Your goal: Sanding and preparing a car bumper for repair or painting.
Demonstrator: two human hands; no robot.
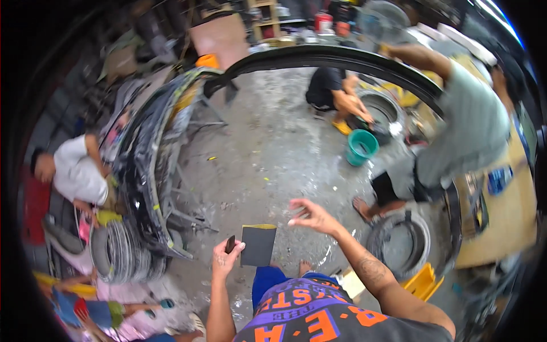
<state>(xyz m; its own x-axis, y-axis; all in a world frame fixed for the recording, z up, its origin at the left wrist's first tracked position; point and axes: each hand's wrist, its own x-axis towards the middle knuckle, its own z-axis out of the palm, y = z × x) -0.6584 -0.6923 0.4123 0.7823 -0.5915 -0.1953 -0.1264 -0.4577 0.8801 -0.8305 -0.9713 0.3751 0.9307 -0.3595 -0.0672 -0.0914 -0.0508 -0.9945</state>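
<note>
Left hand [226,256] grip pinches a dark sandpaper sheet [258,245]; right hand [310,215] is spread, empty.

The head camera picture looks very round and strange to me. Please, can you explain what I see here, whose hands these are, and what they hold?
A camera worn on a person's head looks down, and its wide lens bends the edges. The two forearms from below are the wearer's own. The left hand holds a dark square sheet, like sandpaper, plus a small dark piece. The right hand is open and holds nothing. Below is a wet concrete floor. At left a dark car bumper rests on a stand. Other people work nearby; one crouches beside a teal bucket.
</note>
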